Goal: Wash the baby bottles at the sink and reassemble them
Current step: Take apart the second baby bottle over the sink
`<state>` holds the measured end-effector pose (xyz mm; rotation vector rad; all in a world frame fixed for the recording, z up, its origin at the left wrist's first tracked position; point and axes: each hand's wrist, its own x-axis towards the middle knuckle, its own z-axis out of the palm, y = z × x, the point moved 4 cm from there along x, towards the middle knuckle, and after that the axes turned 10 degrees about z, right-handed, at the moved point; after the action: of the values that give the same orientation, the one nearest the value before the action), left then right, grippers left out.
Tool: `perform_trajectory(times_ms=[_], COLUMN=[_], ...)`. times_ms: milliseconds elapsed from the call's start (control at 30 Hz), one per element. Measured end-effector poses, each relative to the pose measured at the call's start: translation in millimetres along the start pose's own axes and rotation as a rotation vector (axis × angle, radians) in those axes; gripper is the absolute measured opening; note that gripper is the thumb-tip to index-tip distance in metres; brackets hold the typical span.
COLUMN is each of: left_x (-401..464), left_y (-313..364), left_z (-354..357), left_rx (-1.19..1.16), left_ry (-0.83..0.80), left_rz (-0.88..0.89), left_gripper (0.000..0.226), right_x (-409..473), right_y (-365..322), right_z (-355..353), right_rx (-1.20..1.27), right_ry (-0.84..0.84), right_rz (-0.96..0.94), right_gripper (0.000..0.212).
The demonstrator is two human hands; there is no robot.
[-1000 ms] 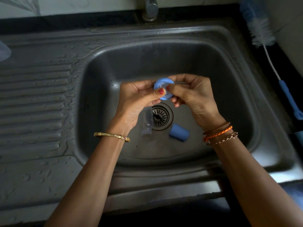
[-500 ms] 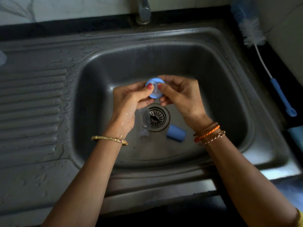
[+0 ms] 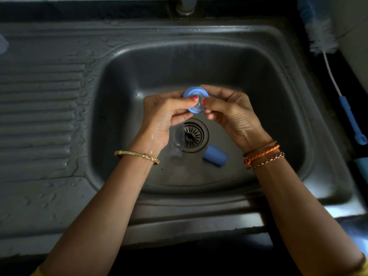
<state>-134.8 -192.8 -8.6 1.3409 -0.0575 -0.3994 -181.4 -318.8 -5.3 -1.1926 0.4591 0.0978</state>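
Versus the earlier frames the blue collar ring [image 3: 195, 99] is held the same way over the basin, only the view has shifted; the clear nipple [image 3: 177, 140] and blue cap [image 3: 214, 155] have stayed put on the sink floor. The ring is pinched by the left hand [image 3: 163, 118] and the right hand [image 3: 233, 114], thumbs pressed on its near face, fingers curled behind it. It is held above the drain [image 3: 192, 135], at 12 o'clock of it; the nipple lies at 9 o'clock touching the strainer rim, the cap at 4 o'clock just beside it. Open room is left in the basin at 3 and 6 o'clock. The steel sink [image 3: 288, 62] is wet, the ribbed drainboard [image 3: 39, 116] beaded with water. A bottle brush [image 3: 334, 80] lies on the dark counter at 2 o'clock; the tap base [image 3: 186, 5] is at 12.
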Motion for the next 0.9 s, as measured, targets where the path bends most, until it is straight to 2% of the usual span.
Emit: perform_trajectory(times_ms=[433,567,667,767,900], left_x=[-3.0,-4.8,-5.2,-3.9,2.8], left_y=[-3.2,2.0,7.0,7.6,1.4], left_z=[2.5,6.2,8.6,9.5,-1.1], left_rx=[0.054,0.046,0.056,0.079,0.129], left_ry=[0.096,0.134,0.127,0.125,0.193], left_rz=[-0.002,0.05,0.105,0.119,0.132], left_gripper=[0.01,0.015,0.034,0.041,0.045], right_x=[0.6,2.3,2.4,2.9,-0.7], right_y=[12.7,16.2,11.9,7.2,9.9], right_z=[7.9,5.5,2.2,1.8,4.7], right_rx=[-0.012,0.001,0.0,-0.081,-0.343], right_ry=[0.161,0.164,0.105,0.074,0.054], right_rz=[-0.007,-0.01,0.011,0.011,-0.057], right_gripper=[0.026,0.025,0.027,0.028,0.029])
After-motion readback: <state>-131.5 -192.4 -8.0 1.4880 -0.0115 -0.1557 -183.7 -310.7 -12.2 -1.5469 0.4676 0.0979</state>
